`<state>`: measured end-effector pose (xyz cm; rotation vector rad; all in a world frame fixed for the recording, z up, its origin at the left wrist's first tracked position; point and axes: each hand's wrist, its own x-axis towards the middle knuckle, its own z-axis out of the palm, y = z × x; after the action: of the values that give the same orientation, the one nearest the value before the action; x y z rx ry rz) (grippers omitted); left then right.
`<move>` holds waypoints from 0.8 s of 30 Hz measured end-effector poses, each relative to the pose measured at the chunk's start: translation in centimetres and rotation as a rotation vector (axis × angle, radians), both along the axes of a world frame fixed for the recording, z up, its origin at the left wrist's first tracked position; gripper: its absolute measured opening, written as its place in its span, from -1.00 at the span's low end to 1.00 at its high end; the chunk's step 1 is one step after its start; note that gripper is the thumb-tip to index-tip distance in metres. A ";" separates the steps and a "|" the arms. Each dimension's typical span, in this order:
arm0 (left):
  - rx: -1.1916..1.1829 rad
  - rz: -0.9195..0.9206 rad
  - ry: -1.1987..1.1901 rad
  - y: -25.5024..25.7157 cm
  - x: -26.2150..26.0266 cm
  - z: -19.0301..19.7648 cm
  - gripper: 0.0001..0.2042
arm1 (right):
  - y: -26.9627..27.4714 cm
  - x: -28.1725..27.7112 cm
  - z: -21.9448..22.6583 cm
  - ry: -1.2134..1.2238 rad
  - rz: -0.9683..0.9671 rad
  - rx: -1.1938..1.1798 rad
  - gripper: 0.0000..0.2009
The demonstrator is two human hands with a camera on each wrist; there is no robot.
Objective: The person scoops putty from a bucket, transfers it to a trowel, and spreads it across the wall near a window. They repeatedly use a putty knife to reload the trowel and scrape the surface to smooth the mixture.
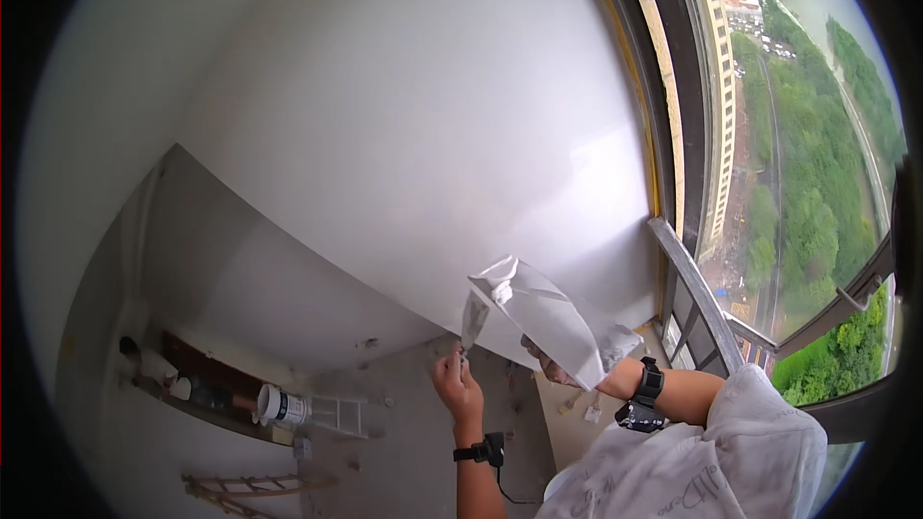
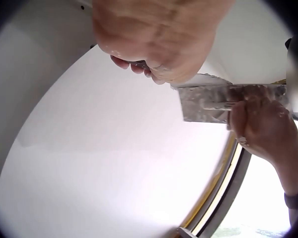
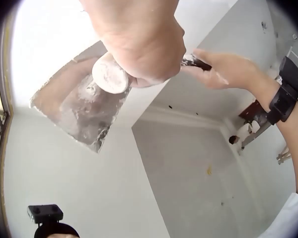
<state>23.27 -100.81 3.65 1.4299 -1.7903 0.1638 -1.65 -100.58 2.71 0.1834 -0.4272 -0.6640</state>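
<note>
A loose, pale short-sleeved shirt [image 1: 625,471] bears dark looping script [image 1: 713,482], its sleeve [image 1: 769,423] creased and wide. Each wrist wears a black band: the left band [image 1: 469,454] carries a boxy black module [image 1: 494,449] with a thin dark cable [image 1: 517,500], the right band [image 1: 652,384] a dark block [image 1: 639,417] speckled white.

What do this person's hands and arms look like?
The left hand and right hand are bare, with pale smears. Each wears a black wrist strap carrying a black device; a thin dark cable runs from the left one. The pale shirt has short sleeves and dark lettering.
</note>
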 end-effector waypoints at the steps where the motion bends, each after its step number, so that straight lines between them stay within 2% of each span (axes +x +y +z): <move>1: 0.078 0.029 -0.013 0.2 0.7 -1.4 -0.66 | 1.1 -1.6 4.4 0.279 -0.204 -0.030 -0.68; 2: 0.147 0.054 -0.019 0.6 1.1 -3.3 -0.67 | 0.7 -3.0 7.7 0.557 -0.421 -0.069 -0.69; 4: 0.205 0.045 0.116 1.6 2.3 -7.4 -0.66 | -2.8 -5.2 11.2 0.455 -0.343 -0.228 -0.67; 5: 0.233 0.036 0.187 2.4 2.6 -8.3 -0.63 | -3.5 -5.7 15.1 0.692 -0.532 -0.249 -0.73; 6: 0.214 0.028 0.258 2.8 3.2 -10.0 -0.67 | -5.6 -7.2 16.2 0.769 -0.675 -0.480 -0.83; 7: 0.126 0.032 0.280 3.9 2.8 -10.7 -0.74 | -5.7 -8.8 20.4 0.951 -0.817 -0.645 -0.79; 8: 0.042 0.041 0.300 5.2 2.6 -10.9 -0.75 | -6.4 -9.6 23.5 1.379 -1.133 -0.805 -0.72; 9: 0.156 0.045 0.340 6.5 3.1 -10.7 -0.73 | -7.0 -10.8 26.8 1.702 -1.421 -1.026 -0.70; 10: 0.274 0.051 0.378 7.4 3.7 -10.7 -0.68 | -8.8 -11.5 29.1 1.800 -1.941 -1.250 -0.68; 12: 0.257 0.078 0.369 8.4 4.8 -11.7 -0.68 | -11.3 -12.9 35.2 2.024 -2.519 -1.428 -0.73; 13: 0.250 0.110 0.361 8.8 5.3 -12.0 -0.69 | -11.8 -13.7 38.7 2.088 -2.616 -1.602 -0.74; 14: 0.249 0.113 0.354 9.2 5.6 -12.0 -0.69 | -13.6 -14.2 41.5 2.299 -2.679 -1.608 -0.70; 16: 0.327 0.157 0.477 9.5 6.3 -12.1 -0.68 | -14.5 -14.4 46.8 2.579 -2.564 -1.683 -0.68; 17: 0.314 0.196 0.451 9.5 6.7 -12.5 -0.67 | -16.0 -15.0 48.8 2.563 -2.577 -1.784 -0.69; 18: 0.315 0.199 0.445 9.5 6.9 -12.7 -0.67 | -16.1 -14.9 50.1 2.455 -2.717 -1.865 -0.65; 22: 0.216 0.176 0.512 8.0 7.6 -13.3 -0.67 | -19.1 -14.3 52.6 2.598 -2.766 -1.833 -0.64; 24: 0.371 0.243 0.556 7.4 7.4 -12.0 -0.66 | -20.5 -13.3 53.1 2.660 -2.784 -1.787 -0.65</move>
<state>30.70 -93.45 -8.38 1.7392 -1.2247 -0.4268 -14.98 -121.10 55.78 1.5940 -1.0402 0.7605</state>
